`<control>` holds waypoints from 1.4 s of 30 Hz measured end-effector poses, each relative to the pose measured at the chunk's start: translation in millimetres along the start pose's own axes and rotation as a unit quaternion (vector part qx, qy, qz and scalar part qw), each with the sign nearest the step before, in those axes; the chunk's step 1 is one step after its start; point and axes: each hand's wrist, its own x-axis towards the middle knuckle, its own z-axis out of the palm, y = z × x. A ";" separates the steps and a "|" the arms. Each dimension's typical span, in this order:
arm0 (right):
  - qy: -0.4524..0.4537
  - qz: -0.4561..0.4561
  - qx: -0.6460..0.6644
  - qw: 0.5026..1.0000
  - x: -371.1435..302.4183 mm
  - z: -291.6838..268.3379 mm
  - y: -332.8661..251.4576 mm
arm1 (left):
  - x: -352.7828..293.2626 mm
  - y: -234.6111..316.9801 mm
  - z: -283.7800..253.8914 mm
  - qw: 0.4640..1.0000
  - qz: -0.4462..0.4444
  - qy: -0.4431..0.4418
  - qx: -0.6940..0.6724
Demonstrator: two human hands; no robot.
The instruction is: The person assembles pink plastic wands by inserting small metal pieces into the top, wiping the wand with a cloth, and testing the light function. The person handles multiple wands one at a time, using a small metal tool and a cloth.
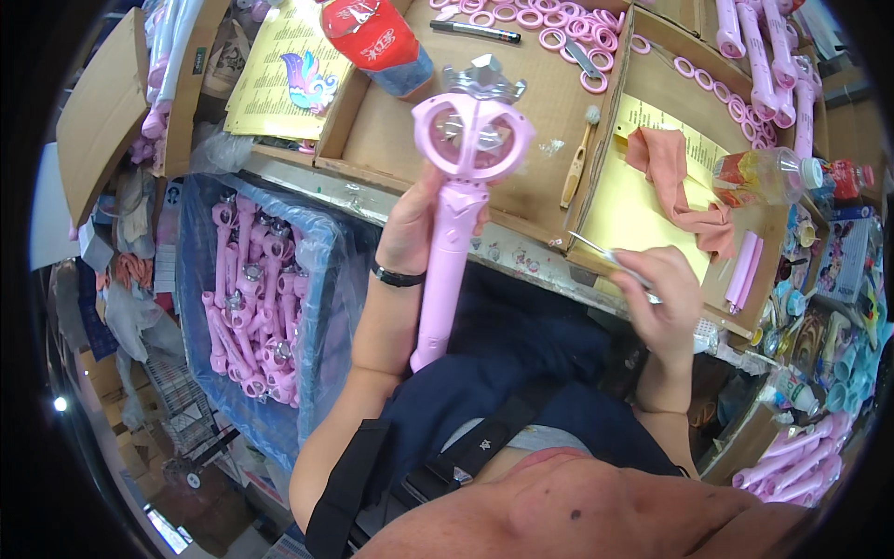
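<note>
My left hand (408, 229) is wrapped round a pink toy wand (449, 256), just below its head. The wand stands nearly upright in front of me, its lower end near my dark clothing. Its round head has clear windows, with a silver crown (485, 78) on top. To the right, my right hand (667, 298) pinches a slim pointed metal tool (594, 247). The tip points up and left, apart from the wand. Part of the tool is hidden by my fingers, so its exact kind cannot be made out.
A blue-lined bin (321, 307) of pink wands stands left. Cardboard trays (521, 200) on the bench hold pink rings (549, 17), a marker (475, 32), a brush (581, 156), a red pouch (377, 42), an orange cloth (672, 182) and a bottle (759, 177). More wands (801, 456) lie lower right.
</note>
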 end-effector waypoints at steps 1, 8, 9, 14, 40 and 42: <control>0.004 -0.042 -0.009 0.999 4.7 9.0 -7.0 | -1.9 -0.2 3.6 1.000 0.002 0.004 0.027; 0.062 -0.200 -0.074 0.975 30.9 57.6 -39.3 | -32.1 4.6 10.4 0.992 0.034 0.008 0.117; 0.063 -0.212 -0.080 0.972 31.6 59.9 -44.2 | -37.6 5.2 10.2 0.993 0.043 0.005 0.113; 0.033 -0.235 -0.143 0.961 27.9 66.6 -72.7 | -60.1 8.4 9.7 0.994 0.073 -0.020 0.077; 0.005 0.078 0.043 0.996 -1.6 116.9 -79.8 | -95.5 0.2 -14.6 0.927 0.235 0.083 0.279; 0.034 -0.050 -0.045 0.997 -2.7 119.2 -78.5 | -95.1 -0.7 -14.6 0.954 0.213 0.075 0.196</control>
